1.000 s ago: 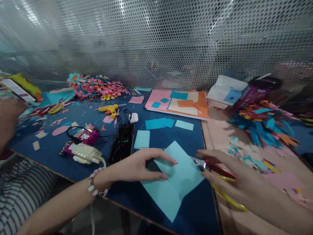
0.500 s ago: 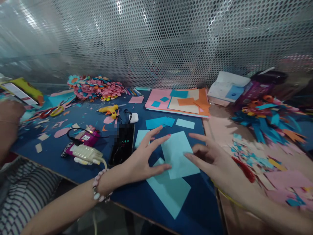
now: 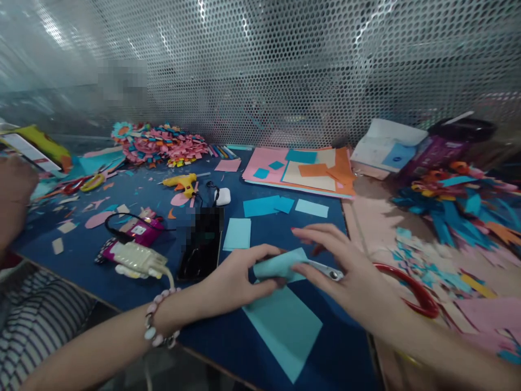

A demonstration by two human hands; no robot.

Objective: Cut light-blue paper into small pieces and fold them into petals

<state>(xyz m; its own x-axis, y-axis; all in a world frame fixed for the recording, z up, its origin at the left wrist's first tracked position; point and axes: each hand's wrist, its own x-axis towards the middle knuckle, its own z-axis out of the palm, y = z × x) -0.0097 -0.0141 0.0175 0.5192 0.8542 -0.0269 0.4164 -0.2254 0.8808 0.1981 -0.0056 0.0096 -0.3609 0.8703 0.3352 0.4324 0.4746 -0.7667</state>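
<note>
A light blue paper sheet (image 3: 273,265) is bent over into a curl above the table. My left hand (image 3: 240,274) grips its left end between fingers and thumb. At its right edge, the thumb of my right hand (image 3: 340,260) touches the paper, while the fingers stay spread above it with a gap to the thumb. Scissors with red handles (image 3: 425,301) lie beneath my right hand, their metal pivot showing below the fingers. Another light blue sheet (image 3: 287,331) lies flat on the table under the curled one. A smaller light blue piece (image 3: 237,234) lies beyond my left hand.
A phone (image 3: 202,244), a power bank with a cable (image 3: 140,233) and a yellow glue gun (image 3: 181,183) lie left. Coloured papers (image 3: 264,157) are stacked at the back. Paper scraps (image 3: 423,266) and fringed strips (image 3: 459,201) cover the right side. Another person's hand (image 3: 14,190) is far left.
The sheet that lay flat between my hands is now lifted and curled over. My left hand has closed on it. The scissors' pivot and more of the red handles have come into view.
</note>
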